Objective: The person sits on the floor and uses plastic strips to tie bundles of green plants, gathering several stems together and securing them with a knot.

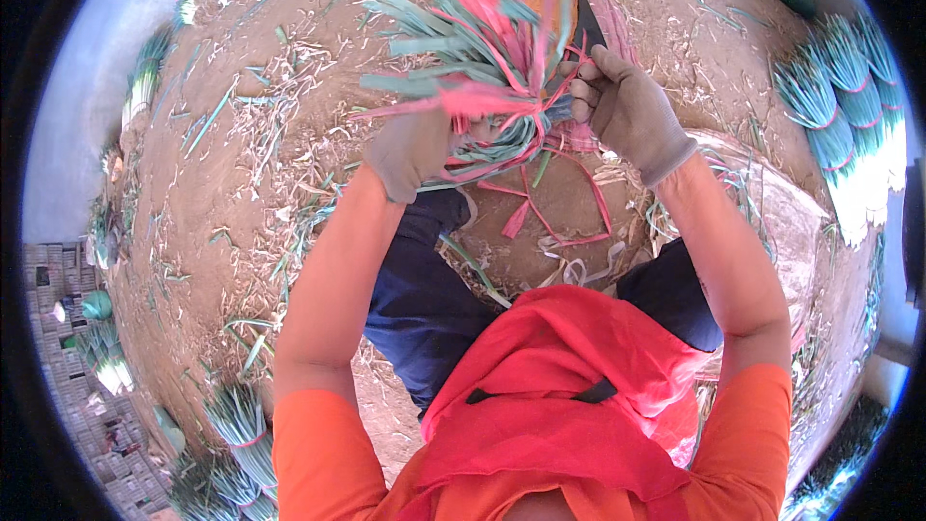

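My gloved left hand [411, 152] grips a thick bunch of green and pink plastic strips [481, 61] above the dirt floor. The loose ends of the strips fan out and are partly blurred. My gloved right hand [633, 112], at the bunch's right side, pinches some thin pink strips between thumb and fingers. Below the bunch there is a looped pink strip [604, 213]; whether it hangs or lies on the ground is unclear. Behind the bunch lies a pink woven cloth or sack [611, 0], with an orange and black piece [587, 18] on or near it.
Tied bundles of spring onions or leeks [857, 105] stand at the right, with more bundles [242, 416] at the lower left. Dry leaf scraps [278, 87] litter the dirt floor [210, 231]. A pale sheet or sack [781, 210] lies beside my right arm.
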Action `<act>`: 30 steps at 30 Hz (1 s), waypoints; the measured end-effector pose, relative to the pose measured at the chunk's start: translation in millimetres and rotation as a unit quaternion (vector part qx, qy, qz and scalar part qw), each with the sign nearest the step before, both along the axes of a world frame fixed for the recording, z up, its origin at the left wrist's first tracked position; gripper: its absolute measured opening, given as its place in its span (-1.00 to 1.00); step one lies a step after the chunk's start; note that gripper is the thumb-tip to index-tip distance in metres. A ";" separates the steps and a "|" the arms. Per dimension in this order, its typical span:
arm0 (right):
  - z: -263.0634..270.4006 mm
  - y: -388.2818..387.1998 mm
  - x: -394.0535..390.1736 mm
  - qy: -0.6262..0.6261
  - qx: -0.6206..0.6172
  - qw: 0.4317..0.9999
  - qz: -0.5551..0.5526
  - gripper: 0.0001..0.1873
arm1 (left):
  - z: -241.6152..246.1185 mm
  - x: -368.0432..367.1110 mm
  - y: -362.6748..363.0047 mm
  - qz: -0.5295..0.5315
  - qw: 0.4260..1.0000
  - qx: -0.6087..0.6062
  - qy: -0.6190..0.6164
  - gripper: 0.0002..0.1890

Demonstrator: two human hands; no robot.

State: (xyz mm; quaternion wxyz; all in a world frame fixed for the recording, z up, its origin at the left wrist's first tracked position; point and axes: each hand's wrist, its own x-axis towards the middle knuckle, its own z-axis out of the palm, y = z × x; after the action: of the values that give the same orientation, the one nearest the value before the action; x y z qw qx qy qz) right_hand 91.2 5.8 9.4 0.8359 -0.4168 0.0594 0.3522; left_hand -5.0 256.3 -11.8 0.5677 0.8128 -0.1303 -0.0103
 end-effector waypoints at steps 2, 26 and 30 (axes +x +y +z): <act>-3.9 -0.8 1.7 0.017 0.010 1.000 -0.013 -0.67 | 25.1 -13.9 -9.6 -0.032 0.981 -0.173 0.087 -0.71; -10.3 11.6 -3.8 0.021 0.018 0.999 -0.036 -0.74 | 12.5 3.9 -14.1 -0.103 0.986 0.038 0.124 -0.74; -11.4 13.0 0.0 -0.041 -0.006 0.999 -0.012 -0.78 | 23.8 5.1 -25.0 -0.097 0.968 -0.135 0.187 -0.61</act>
State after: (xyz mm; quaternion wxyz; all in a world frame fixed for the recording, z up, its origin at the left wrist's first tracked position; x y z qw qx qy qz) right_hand 91.3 18.8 -2.0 0.8391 -0.4351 0.0324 0.3249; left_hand 0.1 231.3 12.0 0.6827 0.6957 -0.1004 -0.1995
